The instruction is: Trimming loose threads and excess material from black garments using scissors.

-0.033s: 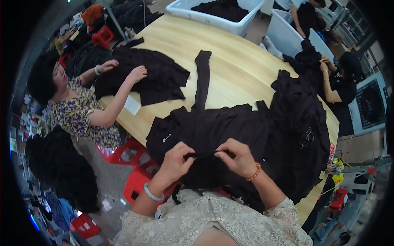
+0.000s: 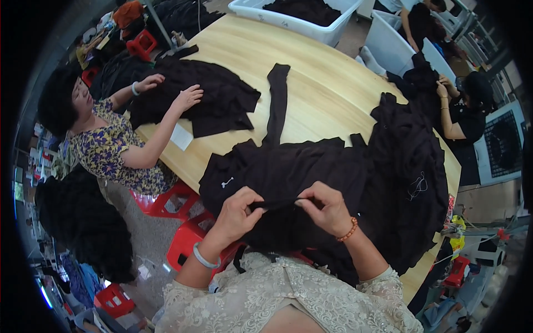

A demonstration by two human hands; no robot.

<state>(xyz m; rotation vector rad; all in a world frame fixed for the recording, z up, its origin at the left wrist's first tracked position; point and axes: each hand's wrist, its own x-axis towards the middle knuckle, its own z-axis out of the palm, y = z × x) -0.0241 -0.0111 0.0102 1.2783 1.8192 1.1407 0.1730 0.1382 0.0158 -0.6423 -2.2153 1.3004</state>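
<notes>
A black garment [image 2: 288,166] lies spread over the near edge of the table in front of me. My left hand [image 2: 240,213] pinches a folded edge of the black cloth between thumb and fingers. Level with it, my right hand [image 2: 326,207] pinches the other end of that edge. The strip between them is pulled fairly straight. On the garment's left part lies a small white piece [image 2: 227,182], too small to make out. Loose white thread [image 2: 417,186] rests on the bunched black cloth to the right.
One long black strip [image 2: 278,105] lies across the wooden table [image 2: 327,89]. At left, a co-worker's hands [image 2: 186,97] are over another black garment [image 2: 214,94]. A person at right handles dark cloth. White tubs [image 2: 294,25] stand beyond the table; red stools [image 2: 189,238] stand at lower left.
Both my hands have risen slightly in the picture, the right one also shifting a little to the right. The cloth edge between them is still held. The whole view has shifted slightly.
</notes>
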